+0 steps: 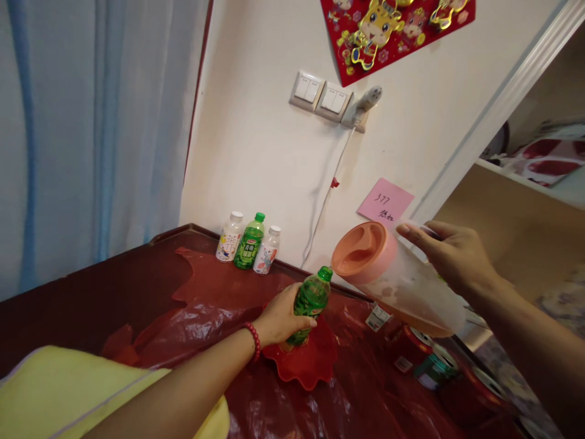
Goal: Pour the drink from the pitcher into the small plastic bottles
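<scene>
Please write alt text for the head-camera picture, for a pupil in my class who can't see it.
A person's right hand holds a tilted pitcher, its orange lid close to the top of a green bottle, which the left hand grips at a red dish with a wavy rim. Behind, three more bottles stand by the wall.

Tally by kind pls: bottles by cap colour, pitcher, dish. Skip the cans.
Green-capped bottles: 2
White-capped bottles: 2
Lidded pitcher: 1
Scalloped red dish: 1
Total: 6
</scene>
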Available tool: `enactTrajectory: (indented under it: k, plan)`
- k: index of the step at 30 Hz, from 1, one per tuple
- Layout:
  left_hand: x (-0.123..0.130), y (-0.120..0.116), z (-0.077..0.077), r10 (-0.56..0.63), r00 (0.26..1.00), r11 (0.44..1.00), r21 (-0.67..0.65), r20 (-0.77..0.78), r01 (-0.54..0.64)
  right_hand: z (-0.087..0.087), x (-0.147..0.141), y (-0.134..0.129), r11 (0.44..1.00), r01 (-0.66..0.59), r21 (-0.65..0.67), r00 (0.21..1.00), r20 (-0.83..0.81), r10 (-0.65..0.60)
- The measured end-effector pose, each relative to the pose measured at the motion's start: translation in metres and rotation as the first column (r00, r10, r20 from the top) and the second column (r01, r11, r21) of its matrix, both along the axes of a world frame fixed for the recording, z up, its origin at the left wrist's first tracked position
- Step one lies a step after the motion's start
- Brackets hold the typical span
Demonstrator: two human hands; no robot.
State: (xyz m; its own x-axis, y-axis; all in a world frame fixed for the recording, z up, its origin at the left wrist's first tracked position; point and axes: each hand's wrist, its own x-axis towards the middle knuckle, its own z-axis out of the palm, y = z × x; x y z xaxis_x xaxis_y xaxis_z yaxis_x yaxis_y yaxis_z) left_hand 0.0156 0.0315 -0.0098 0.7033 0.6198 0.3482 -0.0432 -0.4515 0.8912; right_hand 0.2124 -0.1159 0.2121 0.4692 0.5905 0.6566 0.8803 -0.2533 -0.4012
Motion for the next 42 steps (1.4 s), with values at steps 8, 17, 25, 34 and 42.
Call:
enactTrajectory:
  k: [8,17,25,34,42]
  plan:
    - [-0.0008,0.0,0.0008,0.007,1.0,1.0,-0.005,-0.015,-0.007,-0.0004,0.0014,0.0007,1.0,0.015,-0.006,1.0,0.004,-0.015]
    - [0.0007,0.0008,-0.0012,0.002,1.0,1.0,0.003,-0.006,-0.002,0.0004,0.0013,-0.0006,1.0,-0.014,0.015,1.0,0.002,0.014]
    - [0.0002,0.0008,-0.0002,0.007,1.0,1.0,0.011,-0.011,-0.006,0.0013,0.0014,0.0001,1.0,0.0,0.019,1.0,-0.003,0.0]
    - [0.001,0.0012,0.0002,0.005,1.0,1.0,0.009,0.005,-0.005,0.002,0.0045,0.0,1.0,0.008,0.022,1.0,0.006,-0.008]
    - [0.0012,0.0015,-0.0001,0.006,1.0,1.0,0.024,-0.003,-0.006,0.0046,0.0007,0.0001,1.0,0.0,0.019,1.0,0.019,0.0]
